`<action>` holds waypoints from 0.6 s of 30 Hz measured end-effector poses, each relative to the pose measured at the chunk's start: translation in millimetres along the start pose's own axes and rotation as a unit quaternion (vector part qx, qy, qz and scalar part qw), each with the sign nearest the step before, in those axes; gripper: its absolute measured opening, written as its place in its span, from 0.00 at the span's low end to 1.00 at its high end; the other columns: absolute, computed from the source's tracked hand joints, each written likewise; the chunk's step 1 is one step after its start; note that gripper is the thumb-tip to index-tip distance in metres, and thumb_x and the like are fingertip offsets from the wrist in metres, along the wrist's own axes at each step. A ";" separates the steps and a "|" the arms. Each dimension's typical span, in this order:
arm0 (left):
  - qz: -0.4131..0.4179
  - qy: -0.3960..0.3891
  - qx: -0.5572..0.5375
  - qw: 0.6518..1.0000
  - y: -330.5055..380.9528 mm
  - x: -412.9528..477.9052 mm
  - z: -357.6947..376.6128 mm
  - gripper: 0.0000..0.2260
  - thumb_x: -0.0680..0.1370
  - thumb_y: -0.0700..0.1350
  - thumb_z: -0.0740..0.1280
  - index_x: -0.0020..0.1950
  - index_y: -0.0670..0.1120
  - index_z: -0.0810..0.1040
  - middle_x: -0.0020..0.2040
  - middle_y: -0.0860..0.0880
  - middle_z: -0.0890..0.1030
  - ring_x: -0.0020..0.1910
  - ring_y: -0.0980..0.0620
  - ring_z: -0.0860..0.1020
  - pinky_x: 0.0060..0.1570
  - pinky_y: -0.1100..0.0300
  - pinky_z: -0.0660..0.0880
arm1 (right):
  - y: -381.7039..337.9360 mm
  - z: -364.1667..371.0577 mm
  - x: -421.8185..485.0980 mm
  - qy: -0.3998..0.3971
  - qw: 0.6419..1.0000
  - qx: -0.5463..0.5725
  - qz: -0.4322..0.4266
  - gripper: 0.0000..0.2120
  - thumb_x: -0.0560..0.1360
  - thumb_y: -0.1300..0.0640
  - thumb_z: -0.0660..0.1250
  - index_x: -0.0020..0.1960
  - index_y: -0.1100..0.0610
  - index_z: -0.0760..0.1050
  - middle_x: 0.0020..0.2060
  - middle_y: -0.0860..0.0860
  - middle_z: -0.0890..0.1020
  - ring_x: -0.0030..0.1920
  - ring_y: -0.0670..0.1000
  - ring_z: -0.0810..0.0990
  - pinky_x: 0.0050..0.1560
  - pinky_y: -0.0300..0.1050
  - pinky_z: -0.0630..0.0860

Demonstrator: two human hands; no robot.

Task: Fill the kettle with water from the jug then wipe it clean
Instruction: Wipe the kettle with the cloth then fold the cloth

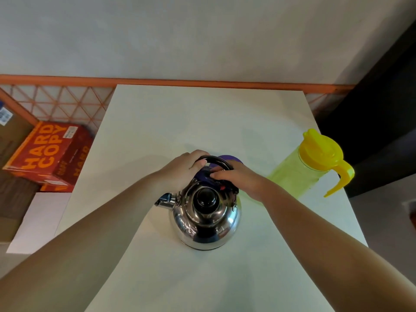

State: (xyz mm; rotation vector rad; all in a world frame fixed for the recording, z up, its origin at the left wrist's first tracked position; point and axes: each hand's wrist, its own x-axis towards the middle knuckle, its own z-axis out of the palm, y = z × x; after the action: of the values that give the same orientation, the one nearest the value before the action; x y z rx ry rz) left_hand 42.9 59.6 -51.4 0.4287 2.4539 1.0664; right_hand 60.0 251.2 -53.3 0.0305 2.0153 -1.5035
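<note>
Upright steel kettle [206, 221] in the middle of the white surface [202, 120], lid on, black knob [206, 198] up, spout [165, 199] pointing left. Black handle [213, 159] arched over the kettle's far side, long axis left to right.

Left hand [184, 167] at the handle's left end, fingers curled round it, gripping. Right hand [243, 181] at the kettle's far right shoulder, just under the handle's right end, fingers [219, 175] straight, pressed together and pointing left, pressing a purple cloth [233, 159] onto the metal. No pinch visible; thumb hidden, so can't rule one out.

Jug [301, 170] right of the kettle, well apart, yellow lid shut, handle turned away to the right, untouched. Water level not readable through the tinted wall.

Judging by lid on and cloth on metal: probably the wiping stage, fill likely done, but can't confirm.

Key relation: cloth and right hand on the kettle's far upper side, so nearly all the unwiped body lies nearer than that hand, down and toward the person. Next stroke probably a sweep round the right flank toward the near side, left hand bracing via the handle. Handle arch above the cloth likely to block a straight pull over the lid.

Left of the kettle, off the surface: red box [47, 154].
</note>
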 end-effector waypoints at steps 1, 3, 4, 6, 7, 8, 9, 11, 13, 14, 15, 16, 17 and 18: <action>-0.001 0.002 0.007 1.000 -0.9 0.5 0.3 0.14 0.83 0.49 0.53 0.67 0.53 0.69 0.59 0.48 0.76 0.58 0.50 0.74 0.61 0.53 0.70 | 1.2 0.3 -0.6 -0.005 1.000 0.011 -0.004 0.11 0.72 0.54 0.69 0.53 0.56 0.78 0.51 0.57 0.83 0.52 0.55 0.81 0.59 0.55 0.75; -0.004 0.004 0.019 1.000 -3.2 1.7 0.8 0.14 0.83 0.50 0.53 0.67 0.54 0.69 0.59 0.47 0.75 0.59 0.49 0.73 0.62 0.50 0.69 | 6.6 -1.5 -6.6 -0.033 0.997 0.064 -0.006 0.14 0.73 0.48 0.67 0.56 0.51 0.77 0.52 0.53 0.82 0.53 0.51 0.81 0.54 0.48 0.77; -0.004 0.006 0.021 1.000 -4.5 1.9 1.0 0.14 0.83 0.50 0.53 0.66 0.55 0.69 0.58 0.48 0.75 0.59 0.50 0.73 0.62 0.49 0.69 | 11.2 -2.9 -11.9 -0.043 0.995 0.086 -0.001 0.16 0.73 0.43 0.64 0.57 0.49 0.77 0.52 0.51 0.83 0.52 0.48 0.81 0.49 0.42 0.77; -0.002 0.009 0.018 1.000 -6.4 1.6 1.8 0.13 0.82 0.51 0.53 0.66 0.57 0.69 0.59 0.49 0.75 0.59 0.51 0.72 0.63 0.49 0.68 | 26.3 -9.3 -21.6 -0.035 0.993 0.110 0.009 0.21 0.75 0.38 0.55 0.57 0.48 0.78 0.50 0.47 0.82 0.47 0.44 0.80 0.42 0.37 0.74; -0.002 0.010 0.015 1.000 -6.8 1.3 2.2 0.13 0.82 0.51 0.53 0.66 0.57 0.69 0.59 0.50 0.75 0.60 0.51 0.72 0.63 0.49 0.68 | 35.5 -13.4 -24.2 -0.021 0.992 0.125 0.013 0.23 0.76 0.40 0.52 0.57 0.50 0.78 0.49 0.47 0.82 0.46 0.45 0.78 0.42 0.39 0.72; -0.002 0.010 0.013 1.000 -7.2 1.4 2.2 0.13 0.82 0.51 0.53 0.66 0.57 0.69 0.59 0.50 0.75 0.60 0.51 0.72 0.63 0.49 0.68 | 42.0 -16.6 -23.8 -0.007 0.990 0.138 0.018 0.23 0.77 0.42 0.51 0.57 0.53 0.78 0.47 0.47 0.81 0.45 0.47 0.77 0.43 0.42 0.71; -0.003 0.008 0.011 1.000 -7.1 1.5 2.4 0.13 0.82 0.52 0.53 0.66 0.57 0.69 0.60 0.50 0.75 0.60 0.51 0.72 0.63 0.49 0.68 | 45.0 -18.5 -21.5 0.005 0.990 0.142 0.022 0.22 0.77 0.44 0.51 0.55 0.55 0.79 0.47 0.48 0.81 0.45 0.48 0.77 0.44 0.44 0.71; -0.002 0.007 0.010 1.000 -6.2 1.6 2.5 0.13 0.82 0.52 0.53 0.66 0.57 0.69 0.60 0.51 0.75 0.60 0.52 0.72 0.63 0.50 0.69 | 41.4 -19.4 -9.9 0.021 0.994 0.105 0.026 0.15 0.77 0.49 0.56 0.52 0.52 0.80 0.47 0.50 0.83 0.48 0.51 0.79 0.49 0.46 0.73; 0.003 0.010 0.008 1.000 -5.1 1.8 2.6 0.13 0.82 0.51 0.53 0.65 0.57 0.69 0.60 0.52 0.76 0.60 0.52 0.72 0.62 0.52 0.69 | 31.7 -17.2 3.5 0.010 0.998 0.050 0.026 0.11 0.77 0.50 0.61 0.53 0.47 0.80 0.49 0.53 0.83 0.50 0.54 0.80 0.51 0.50 0.75; 0.006 0.011 0.009 1.000 -4.9 2.5 2.8 0.13 0.82 0.50 0.53 0.65 0.56 0.70 0.59 0.52 0.76 0.60 0.52 0.73 0.62 0.52 0.69 | 27.4 -15.5 10.4 -0.006 0.999 0.041 0.028 0.10 0.77 0.47 0.62 0.54 0.46 0.80 0.48 0.56 0.83 0.46 0.56 0.81 0.45 0.51 0.75; 0.009 0.012 0.010 1.000 -5.2 2.6 3.0 0.13 0.82 0.50 0.53 0.65 0.56 0.70 0.59 0.52 0.76 0.60 0.53 0.73 0.62 0.53 0.69 | 23.8 -13.2 15.8 -0.024 0.999 0.036 0.029 0.12 0.76 0.43 0.63 0.55 0.46 0.79 0.45 0.58 0.83 0.39 0.55 0.80 0.38 0.49 0.73; 0.010 0.013 0.010 1.000 -5.9 2.9 3.2 0.13 0.83 0.50 0.54 0.65 0.56 0.70 0.59 0.52 0.76 0.60 0.53 0.73 0.62 0.53 0.69 | 22.1 -11.4 21.2 -0.046 0.998 0.027 0.030 0.16 0.75 0.40 0.63 0.56 0.48 0.79 0.43 0.59 0.82 0.36 0.55 0.79 0.34 0.49 0.73; 0.011 0.014 0.008 1.000 -6.7 2.7 3.4 0.13 0.83 0.50 0.54 0.65 0.55 0.70 0.59 0.52 0.76 0.60 0.53 0.73 0.62 0.53 0.69 | 21.8 -9.4 26.1 -0.069 0.997 0.024 0.033 0.20 0.74 0.38 0.63 0.57 0.50 0.78 0.45 0.59 0.81 0.38 0.57 0.80 0.37 0.52 0.76; 0.011 0.015 0.006 1.000 -7.1 2.3 3.6 0.13 0.83 0.50 0.54 0.66 0.56 0.70 0.59 0.52 0.76 0.60 0.53 0.73 0.62 0.53 0.69 | 23.1 -7.1 30.0 -0.086 0.995 0.034 0.032 0.23 0.73 0.37 0.63 0.59 0.52 0.77 0.51 0.60 0.81 0.47 0.60 0.81 0.50 0.59 0.77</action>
State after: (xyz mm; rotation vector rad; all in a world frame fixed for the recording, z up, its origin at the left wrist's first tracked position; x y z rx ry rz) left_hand 42.0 58.2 -59.6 0.4483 2.4881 1.0745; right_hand 41.0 255.6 -86.5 -0.0071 1.8105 -1.4807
